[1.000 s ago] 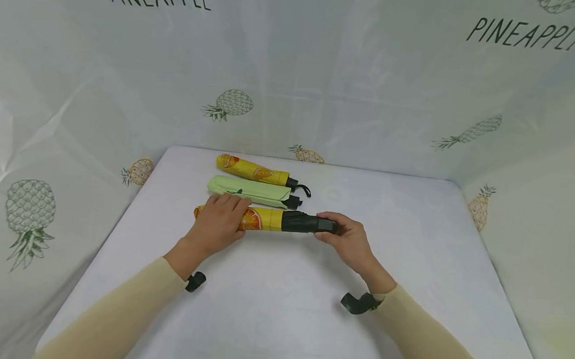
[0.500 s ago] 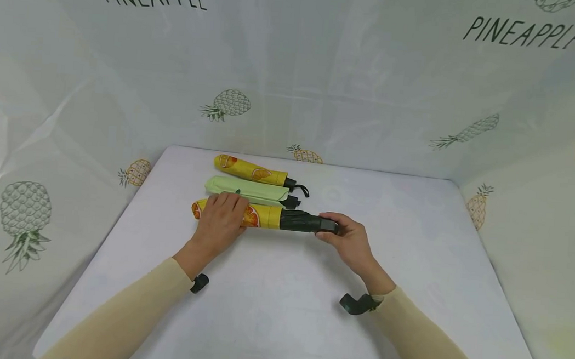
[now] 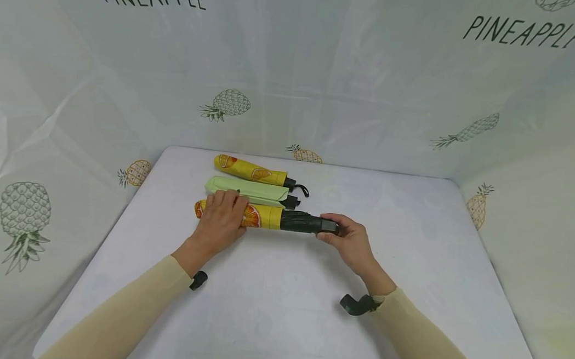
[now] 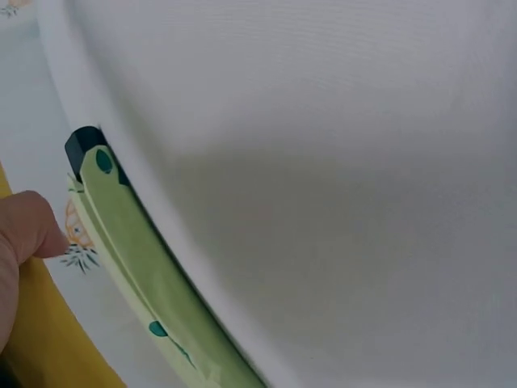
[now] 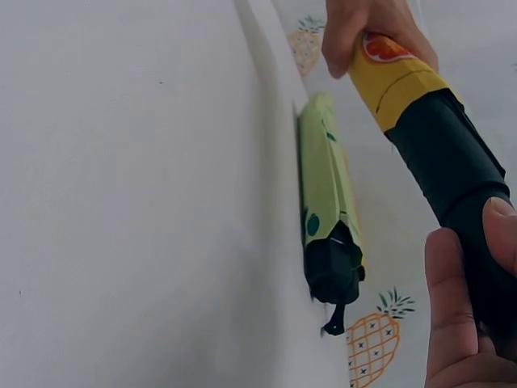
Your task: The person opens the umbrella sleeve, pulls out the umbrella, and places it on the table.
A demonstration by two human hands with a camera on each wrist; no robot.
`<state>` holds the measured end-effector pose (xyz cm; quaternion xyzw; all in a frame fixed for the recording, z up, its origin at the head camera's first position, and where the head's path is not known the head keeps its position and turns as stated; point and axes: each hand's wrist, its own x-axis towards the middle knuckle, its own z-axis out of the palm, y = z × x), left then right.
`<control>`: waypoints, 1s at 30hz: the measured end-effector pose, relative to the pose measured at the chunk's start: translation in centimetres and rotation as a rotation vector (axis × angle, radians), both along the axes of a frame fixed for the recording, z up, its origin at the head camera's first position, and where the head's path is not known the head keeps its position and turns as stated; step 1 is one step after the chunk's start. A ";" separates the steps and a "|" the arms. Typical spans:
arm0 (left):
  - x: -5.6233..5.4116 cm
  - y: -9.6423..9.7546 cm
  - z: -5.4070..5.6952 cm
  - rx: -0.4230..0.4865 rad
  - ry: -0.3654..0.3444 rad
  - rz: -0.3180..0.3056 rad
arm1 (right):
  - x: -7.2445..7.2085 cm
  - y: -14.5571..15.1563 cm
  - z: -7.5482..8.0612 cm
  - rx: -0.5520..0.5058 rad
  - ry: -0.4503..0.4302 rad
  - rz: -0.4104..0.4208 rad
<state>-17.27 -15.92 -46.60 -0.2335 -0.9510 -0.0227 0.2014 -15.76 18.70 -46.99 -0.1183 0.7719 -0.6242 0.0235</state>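
Both my hands hold a folded umbrella (image 3: pixel 301 222) level above the white table, its dark canopy and handle bare on the right half. Over its left half is a yellow sleeve (image 3: pixel 270 217) printed with orange slices. My left hand (image 3: pixel 220 222) grips that sleeve from above, hiding part of it; in the left wrist view only a thumb and fingertip area (image 4: pixel 28 230) show against the yellow. At the other end my right hand (image 3: pixel 353 243) holds the black handle, thumb and fingers on either side of it in the right wrist view.
Just behind lies a light green covered umbrella (image 3: pixel 254 189), its black handle to the right. Farther back is another yellow orange-print umbrella (image 3: pixel 250 170) with a black wrist loop (image 3: pixel 304 190). A pineapple-print sheet (image 3: pixel 371 97) hangs around the table (image 3: pixel 269 310).
My left hand has shifted slightly forward and right on the sleeve. The right hand still holds the handle, and the two umbrellas behind lie as before.
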 end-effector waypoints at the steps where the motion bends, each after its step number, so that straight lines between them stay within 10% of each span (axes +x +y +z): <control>1: 0.0 0.0 0.1 -0.004 -0.007 0.002 | 0.0 0.0 0.0 -0.002 0.000 0.003; 30: -0.1 -1.9 0.2 -0.030 -0.037 0.033 | -0.7 3.0 -1.2 -0.088 -0.081 0.026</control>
